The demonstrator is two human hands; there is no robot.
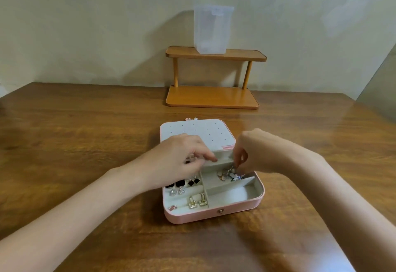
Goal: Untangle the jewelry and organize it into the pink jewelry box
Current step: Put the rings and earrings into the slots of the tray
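Sorting stands well advanced, by the look of the pink jewelry box (214,216), which lies open on the wooden table (85,132), lid flat behind with its dotted earring panel (197,134) bare. Left-hand compartments, filled: black square earrings (184,182); two silver pieces (177,191); a gold pair (198,201); one small pink item (172,208) in the near corner. Right side: a tangled cluster (229,174) of rings and charms in the middle compartment, not yet separated; the near right compartment (233,195) holds nothing visible. Right hand (255,154): fingertips drawn together, pinching down at the cluster (exactly which piece they grip cannot be told). Left hand (184,154): fingers curled, something small and glinting between them, too blurred to identify. Remaining, as judged: teasing the cluster apart and distributing it. Hidden: compartments under both hands. Background: wooden shelf (214,98), translucent container (212,29) on top.
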